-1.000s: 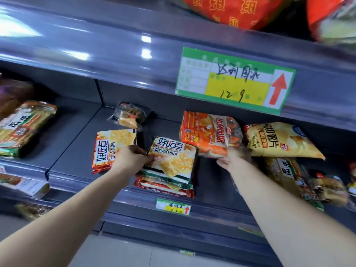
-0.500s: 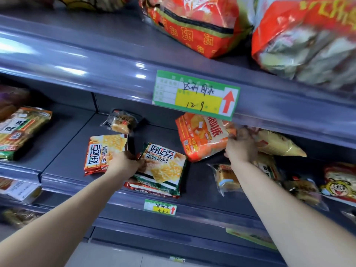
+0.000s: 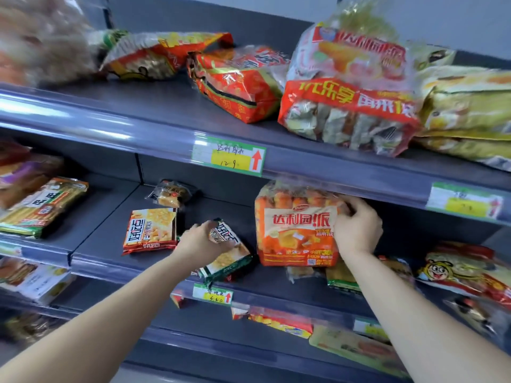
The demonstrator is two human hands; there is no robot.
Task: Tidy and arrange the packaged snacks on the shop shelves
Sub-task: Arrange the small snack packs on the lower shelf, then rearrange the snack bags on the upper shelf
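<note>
Orange plastic cake bag (image 3: 297, 233) now stands under the green paper tag (image 3: 228, 156), gripped by my right hand (image 3: 358, 228); left hand (image 3: 201, 241) grips green cracker pack (image 3: 229, 261). Keep it straight.

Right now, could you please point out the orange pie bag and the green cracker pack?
orange pie bag (image 3: 298, 230): head view, front label.
green cracker pack (image 3: 227, 264): head view, lower front face.

On the grey metal middle shelf (image 3: 110, 244), the right hand (image 3: 356, 228) gripped an upright orange plastic bag of pies (image 3: 297, 230) by its right edge. The left hand (image 3: 204, 239) held a tilted green-edged cracker packet (image 3: 232, 258) just beside it. An orange cracker packet (image 3: 150, 230) lay flat further left.
</note>
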